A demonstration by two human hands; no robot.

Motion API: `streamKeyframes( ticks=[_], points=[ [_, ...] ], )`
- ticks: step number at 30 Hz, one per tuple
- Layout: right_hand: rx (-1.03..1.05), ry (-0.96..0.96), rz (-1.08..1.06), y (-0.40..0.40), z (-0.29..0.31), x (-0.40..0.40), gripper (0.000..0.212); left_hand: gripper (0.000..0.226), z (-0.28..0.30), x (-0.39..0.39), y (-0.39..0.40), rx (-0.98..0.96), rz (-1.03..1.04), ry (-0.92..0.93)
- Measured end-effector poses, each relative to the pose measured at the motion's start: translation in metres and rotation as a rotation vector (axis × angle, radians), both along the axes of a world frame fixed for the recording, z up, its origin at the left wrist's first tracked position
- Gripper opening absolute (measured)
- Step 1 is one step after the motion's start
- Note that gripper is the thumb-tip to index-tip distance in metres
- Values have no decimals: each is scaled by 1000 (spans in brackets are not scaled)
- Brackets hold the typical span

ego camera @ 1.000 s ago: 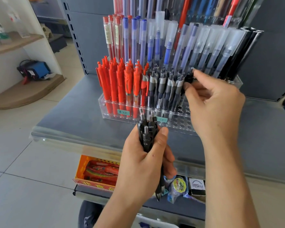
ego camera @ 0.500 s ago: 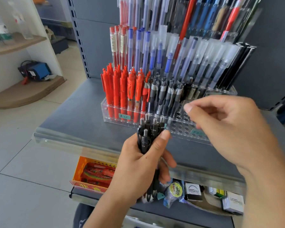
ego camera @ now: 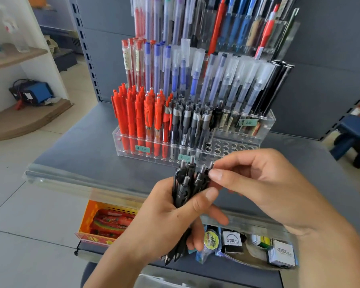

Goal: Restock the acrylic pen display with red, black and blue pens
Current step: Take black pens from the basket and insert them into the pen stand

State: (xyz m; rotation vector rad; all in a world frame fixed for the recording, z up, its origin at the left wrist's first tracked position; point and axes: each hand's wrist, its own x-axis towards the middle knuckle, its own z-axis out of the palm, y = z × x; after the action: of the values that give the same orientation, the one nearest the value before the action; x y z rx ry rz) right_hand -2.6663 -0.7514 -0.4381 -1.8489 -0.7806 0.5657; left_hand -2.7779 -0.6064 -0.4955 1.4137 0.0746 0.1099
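A clear acrylic pen display (ego camera: 264,129) stands on the grey shelf. Its front row holds red pens (ego camera: 137,117) on the left and black and grey pens (ego camera: 187,123) in the middle, with open holes (ego camera: 227,147) at the right. Blue capped pens (ego camera: 175,67) fill the tiers behind. My left hand (ego camera: 160,223) grips a bundle of black pens (ego camera: 187,181) upright, just in front of the display. My right hand (ego camera: 264,183) pinches the top of one pen at the bundle's right side with thumb and forefinger.
The grey shelf (ego camera: 81,146) has a clear plastic strip along its front edge. Below it sit an orange box of packets (ego camera: 104,223) and small white boxes (ego camera: 281,254). A blue stool (ego camera: 353,134) stands at right, a wooden shelf unit (ego camera: 15,57) at left.
My right hand left a black pen in the display's front row and came back down to the bundle, where it now pinches one pen. The view drew closer.
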Motion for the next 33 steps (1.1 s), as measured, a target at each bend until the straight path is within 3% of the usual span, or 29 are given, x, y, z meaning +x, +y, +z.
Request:
streamKeyframes(
  ticks=[4, 8, 12, 15, 19, 27, 33],
  points=[
    [94, 49, -94, -3, 0, 2, 16, 35, -1, 5, -5, -52, 7, 28],
    [137, 4, -171, -5, -4, 6, 23, 37, -1, 7, -7, -63, 53, 35],
    [243, 10, -260, -5, -7, 10, 5, 44, -5, 8, -7, -23, 120, 16],
    [167, 28, -198, -6, -7, 9, 26, 47, -9, 9, -8, -6, 135, -6],
    [50, -6, -136, -3, -10, 8, 36, 27, -12, 9, -8, -42, 116, -17],
    [379, 74, -322, -7, -10, 19, 36, 37, -9, 9, -7, -18, 150, -21],
    [374, 127, -162, -2, -18, 17, 34, 40, -11, 10, -9, -62, 183, -40]
  ],
)
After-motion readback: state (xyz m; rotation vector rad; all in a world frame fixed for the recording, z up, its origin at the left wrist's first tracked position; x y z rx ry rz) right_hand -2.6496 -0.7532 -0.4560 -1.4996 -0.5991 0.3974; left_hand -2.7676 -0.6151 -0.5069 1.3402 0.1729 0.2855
